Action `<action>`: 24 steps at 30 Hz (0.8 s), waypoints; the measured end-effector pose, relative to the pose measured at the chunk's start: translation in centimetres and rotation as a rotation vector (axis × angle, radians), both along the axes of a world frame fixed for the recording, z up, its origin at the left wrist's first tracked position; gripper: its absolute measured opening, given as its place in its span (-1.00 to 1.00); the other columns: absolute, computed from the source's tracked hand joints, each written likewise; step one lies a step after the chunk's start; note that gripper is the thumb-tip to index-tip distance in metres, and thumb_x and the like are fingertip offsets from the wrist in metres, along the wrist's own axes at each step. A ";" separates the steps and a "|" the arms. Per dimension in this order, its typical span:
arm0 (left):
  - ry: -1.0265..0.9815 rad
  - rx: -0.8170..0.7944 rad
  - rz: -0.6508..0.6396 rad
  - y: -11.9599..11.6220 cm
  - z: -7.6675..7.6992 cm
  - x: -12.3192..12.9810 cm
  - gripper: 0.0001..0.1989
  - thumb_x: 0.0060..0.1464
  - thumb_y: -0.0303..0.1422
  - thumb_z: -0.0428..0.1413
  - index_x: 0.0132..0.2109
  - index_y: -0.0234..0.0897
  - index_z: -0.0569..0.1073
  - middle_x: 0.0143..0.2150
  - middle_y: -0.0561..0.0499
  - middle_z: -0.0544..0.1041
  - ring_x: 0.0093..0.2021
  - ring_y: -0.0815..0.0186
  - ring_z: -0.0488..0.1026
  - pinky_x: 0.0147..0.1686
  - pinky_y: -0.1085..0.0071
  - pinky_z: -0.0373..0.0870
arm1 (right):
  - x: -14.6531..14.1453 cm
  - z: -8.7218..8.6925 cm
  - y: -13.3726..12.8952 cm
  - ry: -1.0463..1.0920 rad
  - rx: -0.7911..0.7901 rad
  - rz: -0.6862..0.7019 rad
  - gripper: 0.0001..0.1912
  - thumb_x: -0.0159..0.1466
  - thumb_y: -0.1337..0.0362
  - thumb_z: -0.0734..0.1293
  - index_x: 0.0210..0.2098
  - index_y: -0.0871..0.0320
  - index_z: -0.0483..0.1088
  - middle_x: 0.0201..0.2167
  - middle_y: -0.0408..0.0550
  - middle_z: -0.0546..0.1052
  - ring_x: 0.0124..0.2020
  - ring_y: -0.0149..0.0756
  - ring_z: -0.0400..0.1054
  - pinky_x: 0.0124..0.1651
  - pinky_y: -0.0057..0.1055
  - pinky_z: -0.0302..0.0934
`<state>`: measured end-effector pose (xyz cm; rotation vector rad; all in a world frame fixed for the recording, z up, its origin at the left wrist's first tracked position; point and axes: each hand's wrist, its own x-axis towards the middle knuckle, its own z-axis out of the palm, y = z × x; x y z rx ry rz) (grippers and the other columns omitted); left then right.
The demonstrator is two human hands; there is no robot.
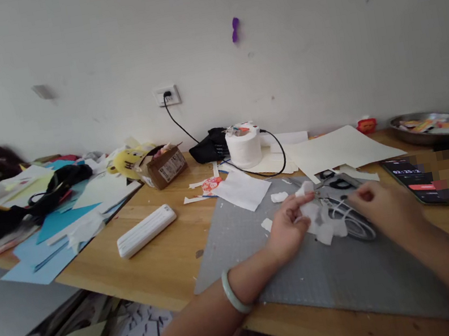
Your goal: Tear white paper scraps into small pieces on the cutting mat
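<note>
My left hand (289, 231), with a pale bangle on its wrist, pinches a small white tissue-like piece (304, 189) over the grey cutting mat (238, 251). Across from it, my right hand (391, 212) is closed, thumb against fingertips; whatever it grips is too small to make out. Crumpled white scraps (325, 230) lie below and between the hands. Beside them is a coiled grey-and-white cable (361, 228), partly behind my right fingers. Black-handled scissors (339, 182) rest on the mat just beyond the hands.
Behind the mat stand a white roll (245, 148) with a black cord and a cardboard box (168, 167). A white oblong case (146, 231) lies left. On the right are a phone (414, 182) and a metal bowl (436, 124). Papers (70, 222) pile up at far left.
</note>
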<state>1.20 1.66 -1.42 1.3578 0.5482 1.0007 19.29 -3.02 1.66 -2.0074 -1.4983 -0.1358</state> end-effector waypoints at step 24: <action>-0.011 -0.249 -0.147 -0.3 0.1 -0.4 -0.72 -0.01 -0.33 0.08 -0.11 -0.31 0.36 -0.35 0.04 0.40 -0.40 0.46 0.32 -0.37 0.51 0.23 | -4.3 -1.8 -1.0 0.487 -0.134 0.428 -0.78 0.04 0.13 0.21 -0.52 0.13 0.38 -0.60 -0.10 0.46 -0.56 -0.30 0.31 -0.51 -0.41 0.20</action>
